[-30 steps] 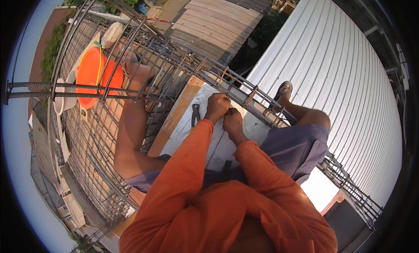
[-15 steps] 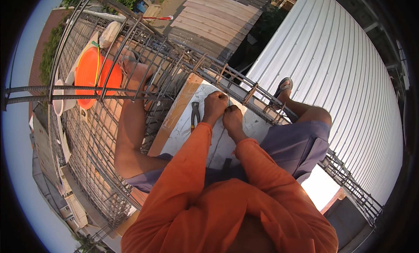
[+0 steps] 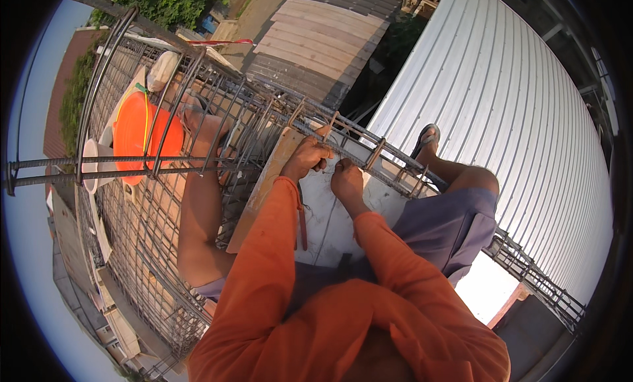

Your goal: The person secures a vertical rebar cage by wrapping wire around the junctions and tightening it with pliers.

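Observation:
My left hand (image 3: 307, 158) is at the near side of a long rebar cage (image 3: 356, 159), its fingers bent and closed. Just to its right, my right hand (image 3: 347, 180) is closed in a pinch, its knuckles toward the cage. Whatever lies in either set of fingers is too small to make out. Both hands are above a pale, grey-smeared board (image 3: 323, 227) between my legs. Pincers (image 3: 302, 229) lie on that board, mostly covered by my left forearm; one reddish handle shows.
Crossed rebar mesh (image 3: 155, 243) spreads to the left, with an orange basin (image 3: 142, 137) and a white container (image 3: 97, 163) behind upright bars. Bars jut across at left. A wooden plank (image 3: 260, 192) edges the board. Beyond the cage, a white corrugated roof (image 3: 488, 118) lies at the right.
My hands have moved apart a little; the left shifted left and up against the cage, the right slightly down. My left forearm now covers most of the pincers. The view has tilted slightly.

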Available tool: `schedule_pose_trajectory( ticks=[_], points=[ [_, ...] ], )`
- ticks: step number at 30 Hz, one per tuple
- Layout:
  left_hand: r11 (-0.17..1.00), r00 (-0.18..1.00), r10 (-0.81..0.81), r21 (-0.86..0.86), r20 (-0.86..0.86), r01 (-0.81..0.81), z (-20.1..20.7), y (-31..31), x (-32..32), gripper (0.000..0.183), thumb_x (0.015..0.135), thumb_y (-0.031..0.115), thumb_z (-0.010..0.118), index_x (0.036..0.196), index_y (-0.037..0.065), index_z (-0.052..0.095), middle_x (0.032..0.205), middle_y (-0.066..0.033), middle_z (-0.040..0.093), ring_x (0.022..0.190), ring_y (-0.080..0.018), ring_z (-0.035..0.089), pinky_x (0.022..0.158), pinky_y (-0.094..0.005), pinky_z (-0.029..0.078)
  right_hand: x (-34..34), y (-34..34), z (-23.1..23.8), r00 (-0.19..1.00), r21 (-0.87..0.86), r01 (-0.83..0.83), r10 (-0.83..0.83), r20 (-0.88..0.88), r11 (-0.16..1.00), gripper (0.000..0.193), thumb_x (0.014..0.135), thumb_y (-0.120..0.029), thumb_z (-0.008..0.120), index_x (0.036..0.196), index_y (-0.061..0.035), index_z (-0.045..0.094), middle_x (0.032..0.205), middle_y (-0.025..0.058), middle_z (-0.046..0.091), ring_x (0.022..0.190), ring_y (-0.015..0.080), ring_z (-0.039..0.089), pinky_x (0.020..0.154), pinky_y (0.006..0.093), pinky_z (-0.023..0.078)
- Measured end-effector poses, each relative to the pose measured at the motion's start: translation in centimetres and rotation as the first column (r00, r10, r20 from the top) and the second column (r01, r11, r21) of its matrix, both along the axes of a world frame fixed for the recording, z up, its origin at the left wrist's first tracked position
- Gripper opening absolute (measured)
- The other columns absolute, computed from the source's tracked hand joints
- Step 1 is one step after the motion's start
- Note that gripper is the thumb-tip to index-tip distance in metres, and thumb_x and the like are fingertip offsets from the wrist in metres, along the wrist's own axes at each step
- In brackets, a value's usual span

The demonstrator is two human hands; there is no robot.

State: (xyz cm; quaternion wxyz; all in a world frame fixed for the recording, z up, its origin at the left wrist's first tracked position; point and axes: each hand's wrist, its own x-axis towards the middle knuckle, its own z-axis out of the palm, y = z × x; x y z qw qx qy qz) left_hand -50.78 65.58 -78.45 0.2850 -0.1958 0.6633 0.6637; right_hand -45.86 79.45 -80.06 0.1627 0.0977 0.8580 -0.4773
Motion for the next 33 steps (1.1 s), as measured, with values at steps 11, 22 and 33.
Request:
schedule_pose_trajectory(
  ticks=[11, 22, 33],
  points=[
    [0.981, 0.989, -0.106, -0.152, 0.106, 0.122, 1.3, 0.7, -1.6, 0.072, 0.075, -0.006, 0.055, 0.14, 0.016, 0.032, 0.073, -0.0104, 0.063, 0.046, -0.0135, 0.048, 0.041, -0.0303, 0.038, -0.5, -0.3, -0.1, 1.0, 0.035, 0.011, -0.012, 0.014, 0.999, 0.021, 0.087, -0.017, 0.045, 0.092, -0.0043, 0.061, 0.09, 0.0218, 0.063, 0.085, 0.0377, 0.061, 0.074, 0.0451, 0.047],
    [0.983, 0.973, -0.164, -0.057, 0.16, 0.175, 1.3, -0.4, -2.3, 0.066, 0.075, -0.007, 0.06, 0.135, 0.013, 0.04, 0.072, -0.0099, 0.063, 0.045, -0.0123, 0.049, 0.041, -0.0289, 0.037, -0.4, -0.7, -0.5, 0.998, 0.058, 0.014, -0.01, -0.066, 0.998, 0.019, 0.086, -0.016, 0.046, 0.088, -0.0046, 0.061, 0.087, 0.0213, 0.062, 0.084, 0.0387, 0.06, 0.074, 0.0457, 0.046],
    [0.962, 0.954, -0.262, 0.121, 0.148, 0.245, 0.5, -1.0, -2.4, 0.058, 0.072, -0.004, 0.056, 0.128, 0.01, 0.05, 0.069, -0.0084, 0.062, 0.041, -0.0092, 0.039, 0.039, -0.0235, 0.031, -1.0, -1.1, 0.5, 1.0, 0.068, -0.015, 0.015, -0.004, 0.998, 0.022, 0.086, -0.016, 0.043, 0.09, -0.0035, 0.061, 0.09, 0.0229, 0.062, 0.085, 0.0394, 0.059, 0.076, 0.0465, 0.045]
  ],
)
